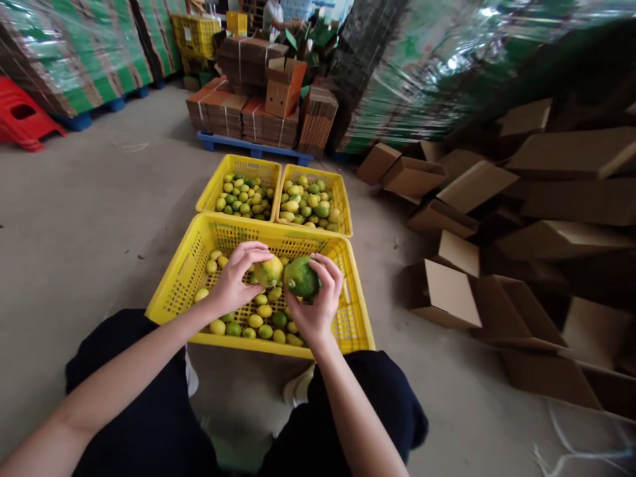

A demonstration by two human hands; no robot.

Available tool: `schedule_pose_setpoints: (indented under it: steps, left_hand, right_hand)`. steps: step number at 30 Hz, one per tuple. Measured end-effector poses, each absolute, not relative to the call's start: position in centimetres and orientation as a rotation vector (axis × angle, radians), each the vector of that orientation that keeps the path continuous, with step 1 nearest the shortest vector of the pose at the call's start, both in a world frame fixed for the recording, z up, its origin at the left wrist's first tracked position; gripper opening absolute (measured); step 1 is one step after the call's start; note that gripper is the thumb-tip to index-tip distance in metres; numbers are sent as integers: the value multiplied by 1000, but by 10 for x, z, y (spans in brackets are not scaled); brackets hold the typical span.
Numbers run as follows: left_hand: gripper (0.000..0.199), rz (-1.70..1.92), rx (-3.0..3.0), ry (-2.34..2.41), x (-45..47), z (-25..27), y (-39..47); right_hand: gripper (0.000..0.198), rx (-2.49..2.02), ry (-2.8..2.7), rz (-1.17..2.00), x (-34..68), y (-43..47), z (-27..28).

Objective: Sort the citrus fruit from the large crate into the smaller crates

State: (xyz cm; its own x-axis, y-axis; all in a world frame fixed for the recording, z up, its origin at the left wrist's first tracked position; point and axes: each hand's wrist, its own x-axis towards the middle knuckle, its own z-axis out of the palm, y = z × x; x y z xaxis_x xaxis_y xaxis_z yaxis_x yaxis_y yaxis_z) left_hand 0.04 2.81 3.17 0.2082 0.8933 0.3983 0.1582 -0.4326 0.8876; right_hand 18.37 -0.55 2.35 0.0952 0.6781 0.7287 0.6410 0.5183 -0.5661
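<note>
Above the near yellow crate, my left hand is closed around a yellow lemon with a greenish tinge. Beside it, my right hand grips a larger green lemon. The two fruits are side by side at nearly the same height, almost touching. Below them, several yellow and green lemons lie scattered over the bottom of the near crate; my hands and forearms hide part of them.
Two yellow crates, a left one and a right one, stand behind, filled with mixed lemons. Open cardboard boxes pile up on the right. A blue pallet bears flattened cartons. A red stool stands left. Someone is in the background.
</note>
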Motion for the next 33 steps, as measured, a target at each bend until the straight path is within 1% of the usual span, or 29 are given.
schedule_pose_setpoints:
  steps: [2, 3, 4, 6, 8, 9, 11, 12, 14, 16, 18, 20, 21, 23, 27, 29, 33]
  left_hand:
    - [45, 1243, 1571, 975, -2, 35, 27]
    - [48, 1195, 1451, 954, -4, 36, 28]
    - [49, 1123, 1318, 922, -6, 35, 29]
    - [47, 930, 1051, 841, -9, 31, 33]
    - [50, 754, 845, 786, -10, 24, 37]
    - [52, 695, 782, 779, -10, 20, 38]
    - [51, 652, 714, 801, -9, 14, 40]
    - [48, 666, 698, 822, -8, 13, 39]
    - [40, 760, 691, 860, -7, 13, 36]
    - [38, 907, 730, 900, -6, 16, 31]
    - [48, 1051, 851, 950, -7, 20, 27]
    - [61, 1156, 1001, 996, -9, 24, 25]
    - [65, 1196, 1058, 1005, -9, 25, 25]
    - [67, 1255, 1112, 997, -10, 27, 24]
    - [57, 1229, 1161, 945, -8, 31, 24]
    - [57, 1217, 1157, 939, -6, 32, 24]
    - [56, 1184, 1046, 937, -6, 31, 24]
  right_hand:
    - [49, -1159, -1581, 160, 184, -4, 26]
    - [50, -1169, -1568, 277, 185, -3, 27]
    - [51, -1184, -1538, 436, 186, -2, 28]
    - [49, -1218, -1390, 852, 186, 2, 28]
    - [46, -1227, -1143, 1309, 182, 6, 25]
    - [48, -1220, -1015, 1508, 180, 7, 22]
    - [56, -1199, -832, 1787, 175, 10, 17]
    - [58, -1196, -786, 1856, 172, 10, 15]
    - [55, -1211, -756, 1835, 169, 10, 13]
    - [49, -1265, -793, 1635, 169, 9, 14]
    - [48, -1335, -905, 1299, 171, 6, 16]
    - [56, -1367, -1045, 963, 175, 5, 19]
    - [61, -1358, -1105, 836, 177, 4, 20]
    - [65, -1300, -1194, 705, 179, 4, 21]
    - [64, -1210, -1293, 646, 177, 7, 20]
    - [63, -1208, -1263, 665, 177, 8, 21]
    - [60, -1161, -1162, 882, 183, 11, 28]
